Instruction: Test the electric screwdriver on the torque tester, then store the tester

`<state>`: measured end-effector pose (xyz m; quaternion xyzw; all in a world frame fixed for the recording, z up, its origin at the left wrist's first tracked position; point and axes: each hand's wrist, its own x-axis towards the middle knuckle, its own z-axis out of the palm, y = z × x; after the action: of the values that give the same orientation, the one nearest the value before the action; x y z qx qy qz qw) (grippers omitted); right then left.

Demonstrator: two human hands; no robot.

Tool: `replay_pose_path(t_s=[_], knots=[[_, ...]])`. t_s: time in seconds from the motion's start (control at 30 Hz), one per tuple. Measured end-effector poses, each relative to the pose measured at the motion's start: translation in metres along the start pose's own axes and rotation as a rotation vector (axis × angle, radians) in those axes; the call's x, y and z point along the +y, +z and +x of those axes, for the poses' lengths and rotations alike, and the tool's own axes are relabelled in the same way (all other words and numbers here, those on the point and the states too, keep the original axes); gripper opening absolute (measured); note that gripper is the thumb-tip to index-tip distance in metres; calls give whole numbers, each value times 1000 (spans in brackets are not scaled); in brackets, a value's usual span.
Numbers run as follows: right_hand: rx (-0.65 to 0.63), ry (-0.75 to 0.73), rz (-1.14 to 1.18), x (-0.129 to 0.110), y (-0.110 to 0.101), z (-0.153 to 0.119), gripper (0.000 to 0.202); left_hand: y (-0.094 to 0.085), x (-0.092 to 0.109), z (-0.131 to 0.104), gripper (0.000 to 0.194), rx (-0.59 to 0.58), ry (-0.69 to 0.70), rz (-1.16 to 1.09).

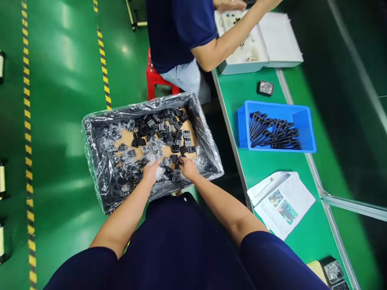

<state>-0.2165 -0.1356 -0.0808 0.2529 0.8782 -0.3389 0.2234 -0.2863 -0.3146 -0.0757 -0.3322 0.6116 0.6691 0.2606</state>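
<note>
Your left hand and right hand reach into the near edge of a plastic-lined black tray on your lap, kept close; fingers curl among small black parts; whether they grip any, I cannot tell; a blue bin waits on the counter to the right.

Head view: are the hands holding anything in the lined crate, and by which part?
Cannot be told. Left hand and right hand are down among the black parts and plastic liner; the fingers are hidden.
</note>
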Motion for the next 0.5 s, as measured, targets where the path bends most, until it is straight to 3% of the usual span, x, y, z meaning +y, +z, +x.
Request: replay_pose_path(t_s=[0.23, 0.4, 0.5], knots=[[-65, -156, -191, -28, 41, 24, 45, -32, -14, -10, 43, 103, 7, -34], [-142, -8, -271, -42, 57, 51, 35, -49, -29, -16, 47, 153, -6, 17], [-73, -42, -236, -32, 53, 57, 26, -55, -36, -15, 50, 160, -7, 65]])
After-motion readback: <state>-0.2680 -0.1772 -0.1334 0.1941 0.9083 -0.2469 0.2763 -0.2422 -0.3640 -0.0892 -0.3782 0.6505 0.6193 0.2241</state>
